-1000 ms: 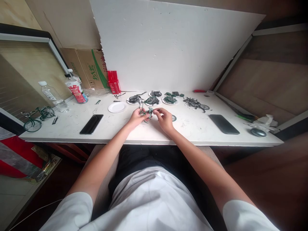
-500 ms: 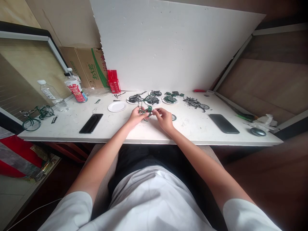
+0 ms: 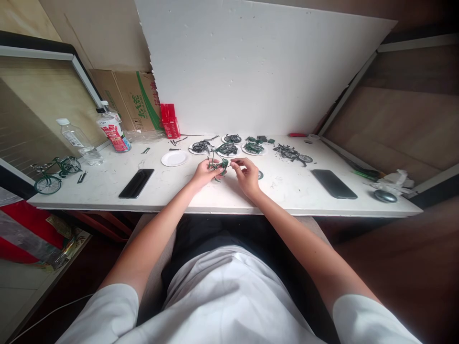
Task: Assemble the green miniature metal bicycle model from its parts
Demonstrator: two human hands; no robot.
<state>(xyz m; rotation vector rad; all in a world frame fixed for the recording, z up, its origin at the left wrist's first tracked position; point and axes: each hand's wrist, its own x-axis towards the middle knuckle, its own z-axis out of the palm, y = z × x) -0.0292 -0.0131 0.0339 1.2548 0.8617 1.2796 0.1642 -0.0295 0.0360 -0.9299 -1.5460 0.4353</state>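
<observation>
My left hand (image 3: 205, 174) is closed round a dark green model bicycle frame (image 3: 224, 165), held a little above the table. To its right, my right hand (image 3: 246, 174) pinches with thumb and forefinger close to the frame's right end; a thin part seems to lie at the fingertips, too small to name. A loose spoked wheel (image 3: 260, 175) shows just past the right hand. Behind the hands, paper plates carry dark bicycle parts (image 3: 227, 150), black parts (image 3: 201, 146) and green parts (image 3: 254, 147).
A finished-looking model bicycle (image 3: 57, 172) stands at the left edge by two bottles (image 3: 114, 134). Phones lie left (image 3: 136, 183) and right (image 3: 334, 184). A bare paper plate (image 3: 174, 158), a pile of black parts (image 3: 292, 154), a red box (image 3: 169, 120) and a mouse-like object (image 3: 385, 196) are also on the table.
My right hand has drawn slightly right, away from the bicycle frame, opening a small gap. The left hand still holds the frame, which has tilted a little.
</observation>
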